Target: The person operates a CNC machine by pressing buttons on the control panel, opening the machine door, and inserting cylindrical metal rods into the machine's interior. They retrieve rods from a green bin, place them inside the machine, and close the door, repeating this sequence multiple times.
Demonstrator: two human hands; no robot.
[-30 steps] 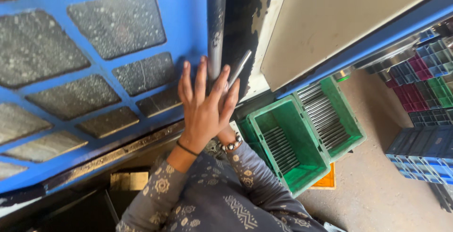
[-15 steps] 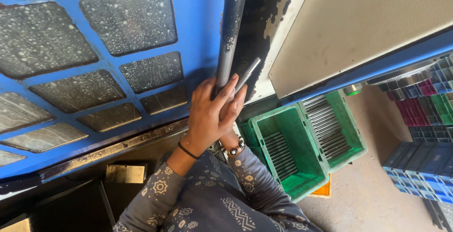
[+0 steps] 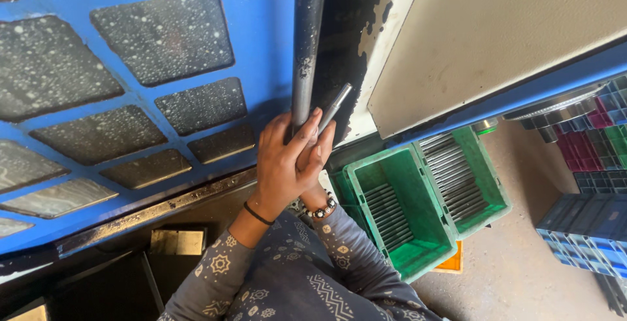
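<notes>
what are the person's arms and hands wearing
Both hands are bare, no gloves. The left hand has a thin black band at the wrist; the right hand, mostly hidden behind it, wears a black-and-white beaded bracelet. Both sleeves are grey-blue with pale printed motifs.

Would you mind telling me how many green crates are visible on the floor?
2. One green crate sits just right of the hands; the second green crate touches its right side. Both hold grey metal rods. Others may be hidden beneath the sleeves.
</notes>
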